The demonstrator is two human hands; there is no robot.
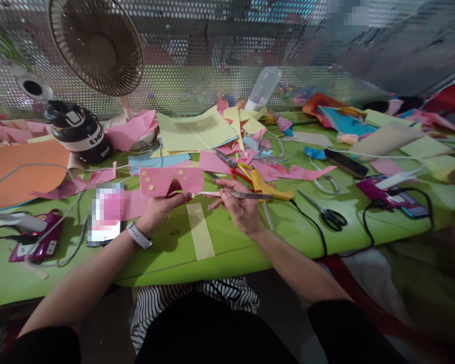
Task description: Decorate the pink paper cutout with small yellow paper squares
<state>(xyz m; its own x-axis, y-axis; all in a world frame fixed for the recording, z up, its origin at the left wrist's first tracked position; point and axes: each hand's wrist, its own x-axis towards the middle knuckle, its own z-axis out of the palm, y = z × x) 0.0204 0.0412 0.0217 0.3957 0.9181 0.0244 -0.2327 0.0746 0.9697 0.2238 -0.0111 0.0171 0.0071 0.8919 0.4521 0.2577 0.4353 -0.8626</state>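
Between the thumb and fingers of my left hand (pixel 160 210) is a pink paper cutout (pixel 155 183), held upright, with a notch in its lower edge. Several small yellow squares are on its face. My right hand (pixel 242 207) is closed around a slim grey tool (pixel 250 195) that lies nearly level, its pale tip reaching to my left fingertips. I cannot make out exactly what kind of tool it is. Below and between the hands, a pale yellow paper strip (pixel 200 232) lies on the green table (pixel 235 247).
Beyond my right hand lie a yellow glue gun (pixel 267 187) and pliers-like red-handled tools. Black scissors (pixel 331 218) rest further right. A phone (pixel 106 215) and purple power bank (pixel 49 237) are at left. Paper scraps, a black jug (pixel 79 131) and a fan (pixel 98 48) stand behind.
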